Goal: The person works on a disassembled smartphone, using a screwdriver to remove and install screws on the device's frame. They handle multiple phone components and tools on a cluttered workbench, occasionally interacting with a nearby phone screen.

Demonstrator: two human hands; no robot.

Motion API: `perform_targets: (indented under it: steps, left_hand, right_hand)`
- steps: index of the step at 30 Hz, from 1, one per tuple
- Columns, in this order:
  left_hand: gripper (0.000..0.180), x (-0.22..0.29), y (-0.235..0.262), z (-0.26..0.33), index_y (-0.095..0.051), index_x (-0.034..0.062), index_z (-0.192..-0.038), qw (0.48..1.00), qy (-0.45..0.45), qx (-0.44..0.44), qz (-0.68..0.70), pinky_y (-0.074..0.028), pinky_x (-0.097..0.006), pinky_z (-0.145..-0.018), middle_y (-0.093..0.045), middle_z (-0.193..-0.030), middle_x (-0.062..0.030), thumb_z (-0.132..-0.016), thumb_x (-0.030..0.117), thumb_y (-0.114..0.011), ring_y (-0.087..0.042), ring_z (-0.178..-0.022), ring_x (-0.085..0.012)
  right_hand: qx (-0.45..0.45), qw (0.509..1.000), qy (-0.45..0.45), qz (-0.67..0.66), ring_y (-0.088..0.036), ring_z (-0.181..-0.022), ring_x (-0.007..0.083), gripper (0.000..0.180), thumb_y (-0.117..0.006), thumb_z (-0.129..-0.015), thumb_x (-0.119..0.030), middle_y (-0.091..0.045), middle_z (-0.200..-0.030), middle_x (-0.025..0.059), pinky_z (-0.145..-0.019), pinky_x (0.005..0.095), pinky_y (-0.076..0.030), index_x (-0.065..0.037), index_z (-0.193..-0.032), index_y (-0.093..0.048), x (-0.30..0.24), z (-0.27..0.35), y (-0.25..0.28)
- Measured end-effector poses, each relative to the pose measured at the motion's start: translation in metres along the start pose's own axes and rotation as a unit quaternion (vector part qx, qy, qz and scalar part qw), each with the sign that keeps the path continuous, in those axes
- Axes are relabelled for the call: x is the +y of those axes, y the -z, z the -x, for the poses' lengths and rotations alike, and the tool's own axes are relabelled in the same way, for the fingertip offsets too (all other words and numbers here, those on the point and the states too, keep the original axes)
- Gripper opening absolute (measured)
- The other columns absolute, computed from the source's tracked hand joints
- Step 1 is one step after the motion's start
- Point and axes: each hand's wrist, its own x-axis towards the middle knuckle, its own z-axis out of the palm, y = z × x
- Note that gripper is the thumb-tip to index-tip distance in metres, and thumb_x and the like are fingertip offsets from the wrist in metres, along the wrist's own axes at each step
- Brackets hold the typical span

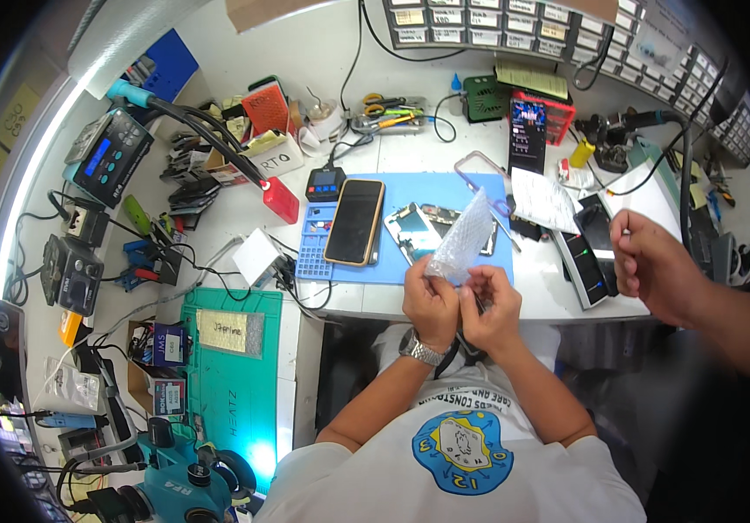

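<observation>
My left hand and my right hand are close together at the bench's front edge. Both pinch the lower end of a clear bubble-wrap pouch, which points up and away over the blue mat. Whatever may be inside the pouch cannot be made out. Partly behind it lie an opened phone and loose phone parts. To the left, a dark-screened phone in a tan case rests near a blue parts tray. A silver watch is on my left wrist.
Another person's hand reaches in from the right, beside a white device with lit indicators. A red-tipped tool hangs at the left. A green mat and a teal microscope stand lower left. Small drawers line the back.
</observation>
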Motion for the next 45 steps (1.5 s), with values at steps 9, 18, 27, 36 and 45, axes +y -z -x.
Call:
perform_targets:
  steps: [9, 18, 27, 36, 45]
  left_hand:
    - [0.025, 0.046, 0.019, -0.077, -0.062, -0.0060, -0.123, 0.997, -0.035, 0.068, -0.023, -0.055, -0.029, -0.063, -0.074, -0.089, -0.0114, -0.100, -0.001, -0.069, -0.069, -0.071, -0.0136]
    - [0.050, -0.029, 0.034, -0.278, -0.071, -0.0013, -0.131, 0.914, -0.107, -0.218, -0.324, -0.057, -0.042, -0.091, -0.079, -0.109, -0.0187, -0.082, 0.011, -0.073, -0.076, -0.097, -0.0330]
    - [0.034, -0.084, 0.013, -0.395, -0.078, -0.0007, -0.117, 0.770, -0.055, -0.205, -0.602, -0.058, -0.048, -0.101, -0.060, -0.146, -0.0258, -0.085, 0.009, -0.069, -0.066, -0.123, -0.0459]
    - [0.025, -0.092, 0.002, -0.405, -0.077, -0.0046, -0.110, 0.786, -0.089, -0.178, -0.585, -0.062, -0.051, -0.090, -0.055, -0.141, -0.0346, -0.092, 0.007, -0.065, -0.072, -0.106, -0.0472]
    - [0.032, -0.081, 0.029, -0.469, -0.080, 0.0019, -0.107, 0.887, 0.049, -0.132, -0.439, -0.059, -0.043, -0.088, -0.080, -0.096, -0.0193, -0.087, 0.027, -0.084, -0.077, -0.095, -0.0370]
  right_hand:
    - [0.027, 0.986, -0.090, -0.141, -0.072, -0.093, 0.0158, 0.025, -0.069, -0.095, 0.008, -0.074, -0.103, 0.0141, -0.085, 0.0275, -0.057, 0.004, -0.118, -0.060, 0.017, 0.006, 0.031]
    - [0.071, 0.966, -0.067, -0.238, -0.070, -0.104, 0.0157, 0.023, -0.064, -0.099, 0.010, -0.071, -0.114, 0.0170, -0.094, 0.0275, -0.056, 0.005, -0.120, -0.055, 0.036, -0.015, 0.034]
    - [0.066, 0.969, -0.069, -0.229, -0.070, -0.102, 0.0147, 0.024, -0.065, -0.099, 0.010, -0.072, -0.112, 0.0162, -0.092, 0.0260, -0.055, 0.007, -0.120, -0.056, 0.042, -0.013, 0.034]
    - [0.073, 0.973, -0.068, -0.209, -0.068, -0.101, 0.0155, 0.024, -0.064, -0.100, 0.011, -0.070, -0.112, 0.0162, -0.092, 0.0277, -0.055, 0.006, -0.121, -0.054, 0.044, -0.011, 0.036]
    - [0.064, 0.972, -0.070, -0.217, -0.069, -0.097, 0.0131, 0.022, -0.065, -0.098, 0.012, -0.072, -0.108, 0.0143, -0.090, 0.0253, -0.054, 0.006, -0.119, -0.057, 0.038, -0.011, 0.032]
